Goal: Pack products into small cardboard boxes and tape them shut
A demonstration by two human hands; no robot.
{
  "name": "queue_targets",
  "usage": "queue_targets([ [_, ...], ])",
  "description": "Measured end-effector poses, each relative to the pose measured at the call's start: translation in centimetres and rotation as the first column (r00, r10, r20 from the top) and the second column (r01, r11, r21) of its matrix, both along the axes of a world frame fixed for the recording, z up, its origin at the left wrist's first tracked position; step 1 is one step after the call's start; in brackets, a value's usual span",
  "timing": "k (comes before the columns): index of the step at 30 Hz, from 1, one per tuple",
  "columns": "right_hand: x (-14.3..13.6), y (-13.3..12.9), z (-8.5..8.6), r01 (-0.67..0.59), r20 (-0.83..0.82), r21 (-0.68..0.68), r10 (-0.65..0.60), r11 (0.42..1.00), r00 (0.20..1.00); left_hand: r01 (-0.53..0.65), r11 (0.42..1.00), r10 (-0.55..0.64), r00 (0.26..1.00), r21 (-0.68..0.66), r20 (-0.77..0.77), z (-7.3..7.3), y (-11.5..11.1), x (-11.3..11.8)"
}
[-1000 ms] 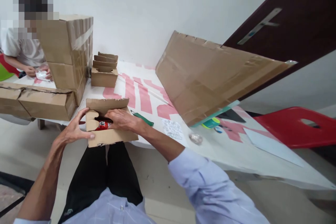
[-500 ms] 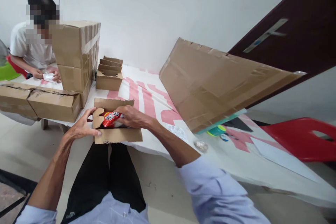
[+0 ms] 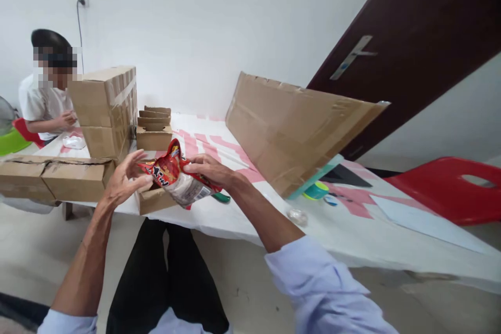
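A red and clear plastic food packet (image 3: 178,177), with dark lettering and a white label, is in the grip of my right hand (image 3: 207,168), which pinches it along its right side. The packet is tilted above a small open cardboard box (image 3: 156,201) at the table's front edge and hides much of it. Beside the packet's left end is my left hand (image 3: 126,180), fingers and thumb spread apart. Whether its fingertips touch the packet I cannot tell. Under the packet's right end a green object (image 3: 222,197) shows in part.
Stacked taped cartons (image 3: 105,109) and long boxes (image 3: 74,177) stand at left. Behind is an open box with raised flaps (image 3: 154,138). A large cardboard sheet (image 3: 289,130) leans at right, near tape rolls (image 3: 316,190) and a red chair (image 3: 442,188). Another person (image 3: 49,99) sits far left.
My right hand has lifted the packet up out of the small box. My left hand has come off the box's left end and opened beside the packet. The view has shifted a little.
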State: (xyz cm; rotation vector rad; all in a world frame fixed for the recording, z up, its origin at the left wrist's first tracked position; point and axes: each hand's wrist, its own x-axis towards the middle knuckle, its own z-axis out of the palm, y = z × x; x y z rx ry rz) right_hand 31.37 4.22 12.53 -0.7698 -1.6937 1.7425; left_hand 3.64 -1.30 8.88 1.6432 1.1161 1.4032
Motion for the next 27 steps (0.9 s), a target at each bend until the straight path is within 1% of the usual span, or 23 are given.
queue_targets([
  [1,-0.2,-0.3,-0.2,-0.013,-0.011,-0.049,0.013,0.999,1.000,0.068,0.997,-0.067,0.997,-0.040,0.028,0.7,-0.3,0.6],
  [2,-0.4,-0.6,-0.4,-0.014,-0.023,-0.079,0.013,0.997,1.000,0.112,0.990,-0.107,0.993,-0.080,0.056,1.1,-0.5,1.1],
  [3,-0.4,-0.8,-0.5,-0.001,-0.041,-0.094,-0.003,0.996,0.999,0.124,0.986,-0.114,0.989,-0.111,0.093,1.4,-0.6,1.5],
  [4,-0.3,-0.9,-0.7,0.016,-0.065,-0.101,-0.023,0.995,0.998,0.112,0.985,-0.094,0.987,-0.131,0.134,1.5,-0.6,1.9],
  [5,-0.1,-1.0,-0.8,0.031,-0.102,-0.105,-0.042,0.994,0.994,0.078,0.988,-0.052,0.982,-0.137,0.181,1.4,-0.6,2.3],
  [7,0.5,-1.0,-1.2,0.055,-0.209,-0.111,-0.078,0.992,0.975,-0.030,0.993,0.063,0.955,-0.114,0.291,1.1,-0.4,2.8],
  [8,0.8,-1.0,-1.5,0.062,-0.266,-0.116,-0.091,0.991,0.960,-0.101,0.990,0.129,0.926,-0.096,0.354,1.0,-0.2,3.1],
  [10,1.1,-0.8,-2.3,0.076,-0.356,-0.119,-0.114,0.990,0.928,-0.240,0.967,0.249,0.843,-0.081,0.477,0.9,0.0,3.5],
  [11,1.0,-0.7,-2.7,0.098,-0.383,-0.116,-0.135,0.988,0.914,-0.286,0.955,0.286,0.803,-0.082,0.523,1.0,0.2,3.8],
  [12,0.8,-0.5,-3.2,0.126,-0.396,-0.110,-0.160,0.986,0.904,-0.305,0.948,0.301,0.780,-0.087,0.549,1.1,0.2,4.0],
  [13,0.5,-0.2,-3.6,0.163,-0.399,-0.101,-0.190,0.981,0.897,-0.298,0.950,0.297,0.778,-0.091,0.553,1.2,0.3,4.1],
  [17,-1.0,1.3,-5.4,0.318,-0.358,-0.062,-0.318,0.946,0.878,-0.203,0.971,0.238,0.843,-0.124,0.483,1.3,0.6,3.8],
  [21,-1.8,2.9,-7.2,0.434,-0.245,-0.053,-0.433,0.899,0.868,-0.196,0.951,0.281,0.866,-0.237,0.412,0.2,1.3,2.8],
  [24,-2.0,3.1,-8.2,0.458,-0.186,-0.059,-0.461,0.887,0.868,-0.220,0.931,0.323,0.869,-0.291,0.376,-1.1,1.9,2.4],
  [27,-1.9,2.7,-8.7,0.411,-0.193,-0.047,-0.412,0.910,0.890,-0.249,0.915,0.360,0.859,-0.316,0.365,-2.2,2.4,2.3],
])
